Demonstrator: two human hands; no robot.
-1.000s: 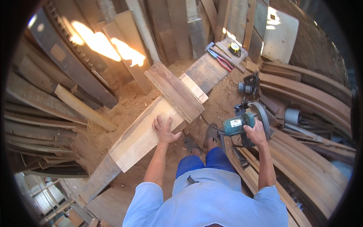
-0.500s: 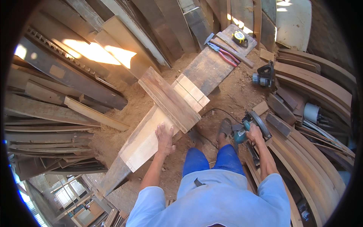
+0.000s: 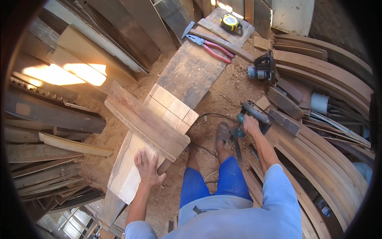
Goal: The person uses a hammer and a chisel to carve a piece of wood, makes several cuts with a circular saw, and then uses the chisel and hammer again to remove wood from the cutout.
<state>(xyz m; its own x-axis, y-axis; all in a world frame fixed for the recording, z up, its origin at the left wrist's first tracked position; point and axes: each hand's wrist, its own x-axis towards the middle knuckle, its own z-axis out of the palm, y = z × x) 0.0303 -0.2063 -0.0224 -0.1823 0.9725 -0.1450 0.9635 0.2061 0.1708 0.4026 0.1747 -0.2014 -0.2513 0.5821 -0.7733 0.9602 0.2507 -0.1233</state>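
Note:
My left hand (image 3: 147,169) lies with fingers spread on a pale wooden board (image 3: 128,175), close to the lower edge of a browner plank. That brown plank (image 3: 145,121) rests slantwise across the pale board. Past it, dark straight lines cross the pale board's far end. Off to the right, my right hand (image 3: 250,124) is wrapped round the handle of a circular saw (image 3: 260,116) with a teal body and a dark guard. The saw is low beside stacked timber; whether it touches anything there I cannot tell. Its blade is hidden.
A worn bench plank (image 3: 191,73) carries a hammer (image 3: 215,38), red-handled pliers (image 3: 213,48) and a yellow tape measure (image 3: 230,22). A grey-and-black power tool (image 3: 262,71) sits at right. Curved timbers (image 3: 326,159) are stacked right, more boards left. A cord (image 3: 217,114) crosses the sawdust-strewn ground.
The view has shifted, so the boards and bench appear lower left and larger. My right hand has brought the saw slightly forward and turned it. My left hand stays on the pale board.

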